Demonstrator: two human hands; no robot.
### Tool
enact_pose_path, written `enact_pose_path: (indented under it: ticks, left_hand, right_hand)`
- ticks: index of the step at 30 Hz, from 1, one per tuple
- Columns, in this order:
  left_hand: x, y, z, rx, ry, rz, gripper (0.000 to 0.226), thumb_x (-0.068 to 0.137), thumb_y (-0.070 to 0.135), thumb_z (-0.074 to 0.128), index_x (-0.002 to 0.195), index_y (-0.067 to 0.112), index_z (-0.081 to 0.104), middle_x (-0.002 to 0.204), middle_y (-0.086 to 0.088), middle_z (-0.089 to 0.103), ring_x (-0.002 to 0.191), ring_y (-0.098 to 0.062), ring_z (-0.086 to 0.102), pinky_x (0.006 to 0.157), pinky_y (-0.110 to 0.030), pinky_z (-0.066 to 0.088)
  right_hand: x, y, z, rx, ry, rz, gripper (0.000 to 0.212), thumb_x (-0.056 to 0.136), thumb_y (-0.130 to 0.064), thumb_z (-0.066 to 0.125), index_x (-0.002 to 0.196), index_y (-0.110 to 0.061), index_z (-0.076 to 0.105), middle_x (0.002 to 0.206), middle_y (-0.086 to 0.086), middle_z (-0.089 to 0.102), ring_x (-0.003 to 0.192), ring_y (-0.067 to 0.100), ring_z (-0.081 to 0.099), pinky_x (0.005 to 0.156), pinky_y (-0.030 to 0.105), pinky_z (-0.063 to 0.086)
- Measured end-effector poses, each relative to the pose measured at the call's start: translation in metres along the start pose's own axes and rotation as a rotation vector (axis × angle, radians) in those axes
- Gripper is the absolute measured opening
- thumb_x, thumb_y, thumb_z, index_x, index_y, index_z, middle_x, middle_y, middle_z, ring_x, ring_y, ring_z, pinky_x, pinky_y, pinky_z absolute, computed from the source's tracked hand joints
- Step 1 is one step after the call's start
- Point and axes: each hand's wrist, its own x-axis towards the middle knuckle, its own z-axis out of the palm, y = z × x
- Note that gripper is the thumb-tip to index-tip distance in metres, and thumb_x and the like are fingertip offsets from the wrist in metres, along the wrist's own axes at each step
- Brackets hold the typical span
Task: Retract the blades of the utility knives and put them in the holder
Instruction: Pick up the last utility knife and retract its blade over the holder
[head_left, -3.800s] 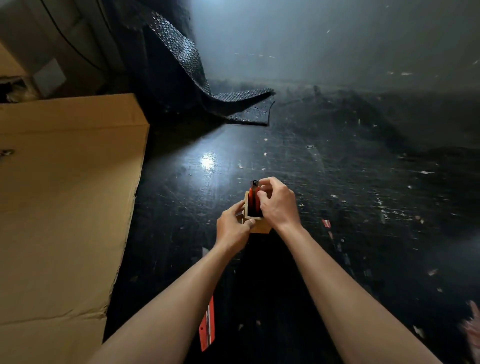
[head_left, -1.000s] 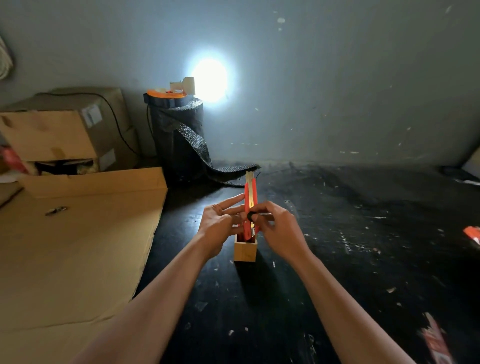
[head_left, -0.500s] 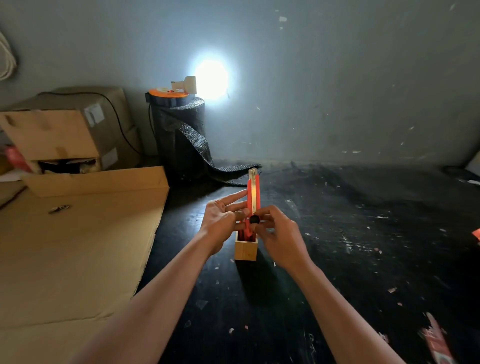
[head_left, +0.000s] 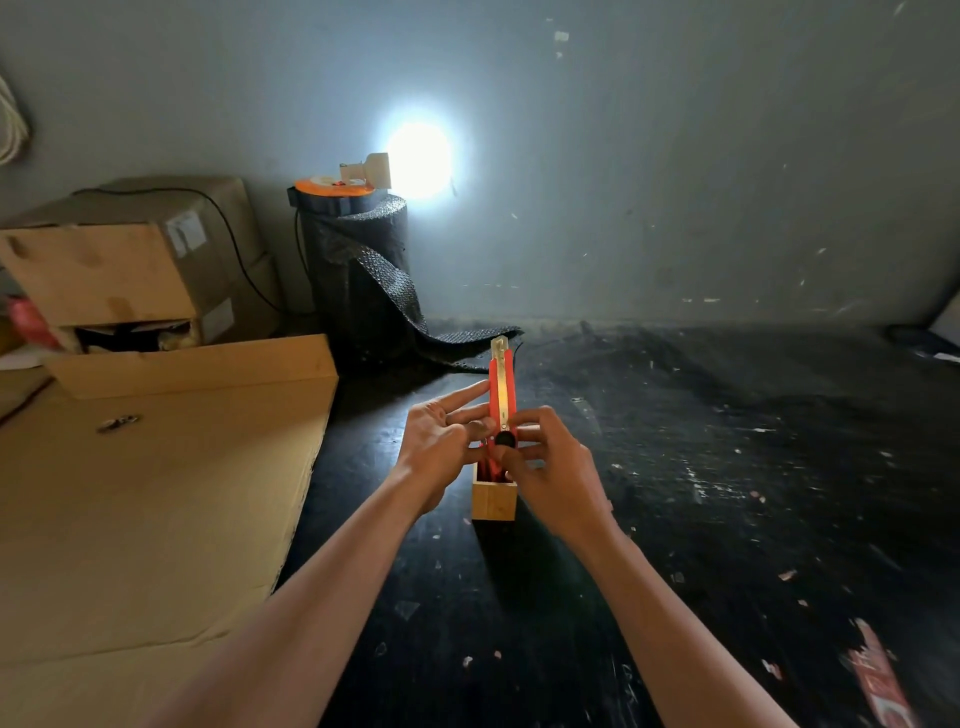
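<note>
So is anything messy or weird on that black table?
Yes. The black table is scratched and littered with pale scraps. The black mesh roll by the wall has come partly unrolled, and its loose end trails across the table. A red strip lies loose at the near right.

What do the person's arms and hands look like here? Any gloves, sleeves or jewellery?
Both forearms are bare as far as the view reaches: no sleeves show. The left hand and the right hand wear no gloves. No watch, bracelet or ring can be seen, though the dim light and the fingers' overlap hide some of the fingers.
</note>
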Motion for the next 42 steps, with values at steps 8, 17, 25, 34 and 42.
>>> enact_pose_path:
  ticks: [8, 17, 25, 34, 42]
  left_hand:
    - [-0.002, -0.003, -0.004, -0.003, 0.033, -0.006, 0.051, 0.092, -0.012, 0.064, 0.133, 0.018, 0.068, 0.112, -0.008, 0.081, 0.099, -0.026, 0.079, 0.090, -0.053, 0.062]
    - [-0.005, -0.004, -0.007, -0.016, 0.047, -0.014, 0.050, 0.093, -0.012, 0.062, 0.135, 0.016, 0.065, 0.104, -0.004, 0.082, 0.097, -0.025, 0.080, 0.087, -0.050, 0.064]
    - [0.000, -0.010, -0.002, -0.001, 0.031, -0.014, 0.048, 0.094, -0.010, 0.064, 0.133, 0.017, 0.067, 0.109, -0.009, 0.081, 0.096, -0.026, 0.080, 0.085, -0.050, 0.064]
    - [0.015, -0.029, -0.005, -0.034, 0.001, -0.042, 0.047, 0.093, -0.014, 0.062, 0.124, 0.020, 0.070, 0.103, -0.008, 0.082, 0.091, -0.028, 0.081, 0.070, -0.042, 0.067]
    - [0.047, -0.055, -0.006, -0.043, -0.003, -0.078, 0.041, 0.089, -0.017, 0.066, 0.114, 0.016, 0.072, 0.095, -0.008, 0.083, 0.084, -0.024, 0.082, 0.065, -0.033, 0.066]
  right_hand:
    - [-0.002, 0.003, 0.008, -0.047, 0.001, -0.010, 0.020, 0.095, -0.016, 0.068, 0.107, -0.027, 0.056, 0.083, -0.031, 0.058, 0.074, -0.031, 0.055, 0.058, -0.002, 0.044]
    - [-0.004, 0.001, 0.008, -0.081, -0.043, -0.068, 0.033, 0.097, -0.009, 0.063, 0.108, -0.039, 0.057, 0.089, -0.033, 0.059, 0.079, -0.030, 0.055, 0.065, -0.003, 0.044]
    - [-0.005, 0.016, 0.014, -0.086, 0.034, -0.106, 0.018, 0.096, -0.014, 0.066, 0.112, -0.022, 0.061, 0.101, -0.017, 0.066, 0.081, -0.023, 0.060, 0.068, 0.001, 0.048]
    - [0.027, 0.022, 0.005, 0.032, 0.029, 0.022, 0.043, 0.099, -0.020, 0.063, 0.140, -0.024, 0.051, 0.094, -0.017, 0.066, 0.071, -0.018, 0.066, 0.056, 0.006, 0.051]
    - [0.067, 0.046, 0.009, 0.197, -0.011, 0.084, 0.020, 0.093, -0.015, 0.071, 0.113, -0.014, 0.068, 0.093, 0.000, 0.078, 0.083, 0.013, 0.077, 0.068, 0.034, 0.065]
